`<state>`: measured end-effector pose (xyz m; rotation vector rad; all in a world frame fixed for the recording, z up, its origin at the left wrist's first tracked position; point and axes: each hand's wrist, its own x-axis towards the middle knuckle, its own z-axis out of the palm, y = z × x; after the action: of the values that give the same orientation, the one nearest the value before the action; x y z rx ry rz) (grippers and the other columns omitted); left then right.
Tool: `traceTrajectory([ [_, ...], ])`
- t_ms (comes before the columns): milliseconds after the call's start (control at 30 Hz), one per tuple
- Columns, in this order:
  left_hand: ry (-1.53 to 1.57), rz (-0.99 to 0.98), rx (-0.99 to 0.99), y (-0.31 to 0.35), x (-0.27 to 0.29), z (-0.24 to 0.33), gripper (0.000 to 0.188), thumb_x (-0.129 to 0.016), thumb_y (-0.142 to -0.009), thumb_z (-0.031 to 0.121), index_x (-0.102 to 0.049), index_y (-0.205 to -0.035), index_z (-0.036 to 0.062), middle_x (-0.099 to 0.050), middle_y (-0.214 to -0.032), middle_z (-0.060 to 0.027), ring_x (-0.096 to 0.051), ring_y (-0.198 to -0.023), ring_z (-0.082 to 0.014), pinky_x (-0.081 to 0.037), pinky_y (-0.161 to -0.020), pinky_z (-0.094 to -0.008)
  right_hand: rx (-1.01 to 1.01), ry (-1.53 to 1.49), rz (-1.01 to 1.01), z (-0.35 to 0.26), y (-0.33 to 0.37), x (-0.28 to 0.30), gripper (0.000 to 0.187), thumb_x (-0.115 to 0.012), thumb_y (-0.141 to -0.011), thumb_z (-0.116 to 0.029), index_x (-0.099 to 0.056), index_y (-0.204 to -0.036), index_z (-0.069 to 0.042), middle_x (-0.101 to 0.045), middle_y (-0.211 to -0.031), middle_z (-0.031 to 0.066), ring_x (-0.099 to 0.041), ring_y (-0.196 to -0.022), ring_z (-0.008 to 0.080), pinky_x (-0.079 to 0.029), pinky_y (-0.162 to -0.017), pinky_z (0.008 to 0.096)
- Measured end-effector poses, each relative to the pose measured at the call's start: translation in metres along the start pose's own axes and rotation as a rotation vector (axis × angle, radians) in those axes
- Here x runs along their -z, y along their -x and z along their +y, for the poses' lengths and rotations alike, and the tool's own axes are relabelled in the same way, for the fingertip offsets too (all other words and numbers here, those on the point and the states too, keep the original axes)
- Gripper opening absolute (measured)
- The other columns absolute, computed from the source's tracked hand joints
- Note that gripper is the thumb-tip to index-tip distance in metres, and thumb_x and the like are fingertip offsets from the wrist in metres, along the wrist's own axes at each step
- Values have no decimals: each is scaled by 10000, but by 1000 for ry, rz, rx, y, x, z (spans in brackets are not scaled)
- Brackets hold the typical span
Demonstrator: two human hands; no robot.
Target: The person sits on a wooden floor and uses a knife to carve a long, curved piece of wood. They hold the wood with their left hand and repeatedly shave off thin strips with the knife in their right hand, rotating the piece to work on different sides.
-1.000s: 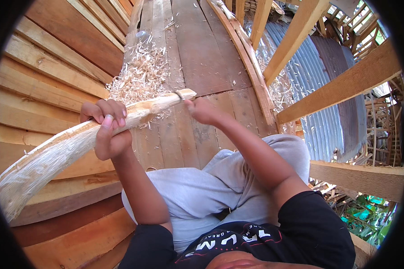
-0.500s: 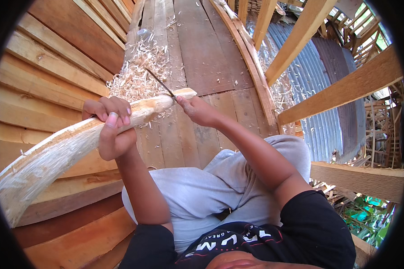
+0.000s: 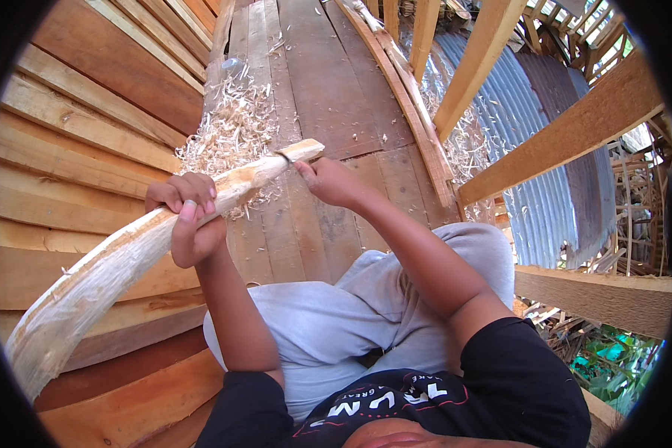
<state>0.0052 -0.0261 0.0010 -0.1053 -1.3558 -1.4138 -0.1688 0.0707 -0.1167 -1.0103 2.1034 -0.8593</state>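
Observation:
A long curved piece of pale wood (image 3: 112,272) runs from the lower left up to the middle of the view. My left hand (image 3: 187,216) grips it around its middle. My right hand (image 3: 332,183) is closed on a small blade (image 3: 282,156) pressed against the wood's far tip. Only a short dark bit of the blade shows beside my fingers.
A pile of pale wood shavings (image 3: 228,131) lies on the plank floor (image 3: 336,82) beyond the tip. Stacked planks (image 3: 67,134) rise at left. Wooden beams (image 3: 567,142) cross at right over a corrugated metal roof (image 3: 515,112) below. My legs in grey trousers (image 3: 336,321) stretch forward.
The blade, raised above the tip half a second ago, has come down onto the end of the wood. My left hand kept its grip, and the piece shifted slightly.

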Motion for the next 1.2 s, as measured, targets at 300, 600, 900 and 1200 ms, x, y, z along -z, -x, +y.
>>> traceTrajectory([
  [300,30,50,33,-5,16,2,145,-529,-709,85,-394,-741,126,-389,-593,-9,-409,-566,-129,-369,-638,-307,70,-66,-58,-12,2,-8,675,-365,-989,-483,-585,-695,83,-607,-706,278,-609,-667,393,-457,-664,483],
  [600,32,185,50,-8,8,0,130,-514,-710,85,-395,-715,139,-386,-573,15,-398,-556,-112,-371,-635,-294,13,-43,20,37,-19,-18,670,-334,-996,-469,-591,-745,96,-616,-727,269,-578,-669,420,-446,-669,482],
  [900,128,340,61,-7,21,-4,98,-494,-725,79,-412,-746,127,-412,-588,0,-425,-531,-127,-396,-593,-300,49,-78,-27,42,-17,-18,598,-350,-994,-435,-626,-832,71,-636,-807,289,-623,-795,445,-476,-747,489],
  [1200,56,450,53,-5,31,2,101,-496,-716,89,-408,-742,131,-401,-584,1,-424,-528,-131,-391,-584,-295,125,23,-57,-30,20,-18,590,-357,-998,-423,-612,-827,81,-633,-847,310,-623,-836,449,-470,-750,501],
])
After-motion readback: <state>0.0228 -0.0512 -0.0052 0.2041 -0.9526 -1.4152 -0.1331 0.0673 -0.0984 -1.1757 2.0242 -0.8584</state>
